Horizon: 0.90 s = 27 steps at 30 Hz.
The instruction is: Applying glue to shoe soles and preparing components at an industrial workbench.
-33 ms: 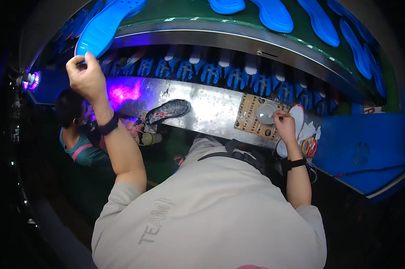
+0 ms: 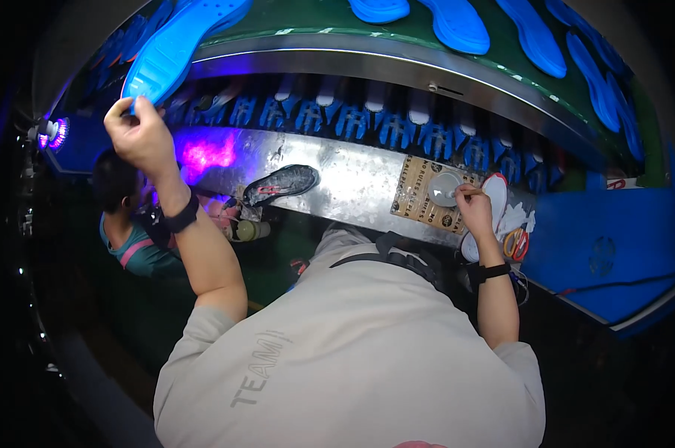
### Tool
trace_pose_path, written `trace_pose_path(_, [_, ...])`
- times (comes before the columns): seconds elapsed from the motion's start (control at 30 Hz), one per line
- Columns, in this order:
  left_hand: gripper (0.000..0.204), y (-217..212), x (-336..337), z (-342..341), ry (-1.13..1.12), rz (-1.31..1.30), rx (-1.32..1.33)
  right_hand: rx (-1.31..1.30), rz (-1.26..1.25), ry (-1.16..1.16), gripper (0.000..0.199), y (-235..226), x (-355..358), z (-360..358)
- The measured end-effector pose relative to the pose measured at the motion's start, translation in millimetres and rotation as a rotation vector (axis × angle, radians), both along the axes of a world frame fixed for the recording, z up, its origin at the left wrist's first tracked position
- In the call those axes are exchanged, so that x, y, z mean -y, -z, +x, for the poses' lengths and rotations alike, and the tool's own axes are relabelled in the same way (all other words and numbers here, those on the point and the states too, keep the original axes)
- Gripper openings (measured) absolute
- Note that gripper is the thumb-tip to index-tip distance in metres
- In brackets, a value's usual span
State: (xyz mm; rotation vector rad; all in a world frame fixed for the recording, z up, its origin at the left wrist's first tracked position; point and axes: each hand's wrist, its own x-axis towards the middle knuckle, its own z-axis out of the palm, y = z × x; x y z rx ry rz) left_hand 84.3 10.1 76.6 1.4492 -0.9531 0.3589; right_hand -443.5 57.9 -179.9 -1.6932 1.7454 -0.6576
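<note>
At the far left my left hand point(image 2: 141, 134) is raised, its fingers pinching the near end of a blue shoe sole point(image 2: 177, 48). The sole tilts up toward the green belt, and its far end runs out of view. Over the metal bench, my right hand point(image 2: 475, 209) is closed on the thin handle of a brush point(image 2: 457, 194). The brush's tip reaches into a round pot point(image 2: 443, 183) of whitish liquid, so its bristles are hidden. This pot stands on a piece of brown printed cardboard point(image 2: 412, 201).
A dark sole point(image 2: 281, 184) lies on the metal bench point(image 2: 352, 187). Beside my right hand are a red-edged white sole point(image 2: 496, 190) and orange-handled scissors point(image 2: 515, 244). Blue soles point(image 2: 457, 26) line the green belt point(image 2: 308, 22). Another person point(image 2: 132, 216) sits at the left.
My left hand has come slightly nearer and to the left, carrying the blue shoe sole with it. The right hand and brush look unmoved.
</note>
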Motion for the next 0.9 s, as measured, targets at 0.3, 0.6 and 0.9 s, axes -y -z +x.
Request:
trace_pose_path(0.3, [0.041, 40, -71, -43, 0.705, 0.080, -0.808, 0.271, -0.207, 0.106, 0.018, -21, -16, 4])
trace_pose_path(0.6, [0.075, 120, -126, -131, 1.670, 0.360, -1.579, 0.301, 0.012, 0.109, 0.017, -47, -19, 22])
trace_pose_path(0.9, [0.077, 113, -124, -127, 1.700, 0.619, -1.424, 0.701, -0.213, -0.154, 0.016, -173, -14, 97])
